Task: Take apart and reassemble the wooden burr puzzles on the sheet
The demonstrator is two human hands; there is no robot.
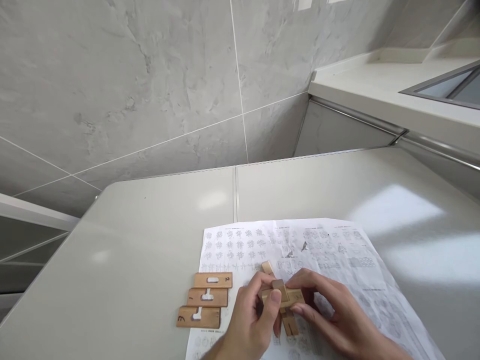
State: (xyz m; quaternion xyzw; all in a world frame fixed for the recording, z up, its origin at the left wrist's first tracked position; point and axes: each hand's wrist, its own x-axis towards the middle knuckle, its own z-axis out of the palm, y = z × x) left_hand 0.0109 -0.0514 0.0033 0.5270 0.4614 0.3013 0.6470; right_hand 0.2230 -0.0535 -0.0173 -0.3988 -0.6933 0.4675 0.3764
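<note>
Several pale wooden puzzle pieces [289, 296], crossed and fitted together, are held between both hands above a printed sheet. My left hand [252, 316] grips them from the left, its thumb pressed on the near side. From the right, my right hand [333, 309] pinches the end of the crosswise piece between thumb and fingers. One piece juts out toward me with a dark mark on it, and another end pokes out at the far side. To the left lie three flat wooden pieces with cut-out slots, numbered 2 [221, 280], 1 [193, 297] and 3 [184, 317].
Under the hands lies a creased paper sheet [375, 300] printed with small diagrams. It rests on a glossy pale table [146, 260] with a seam across it. A white counter [360, 80] stands at the far right, with grey floor tiles [150, 90] beyond the table.
</note>
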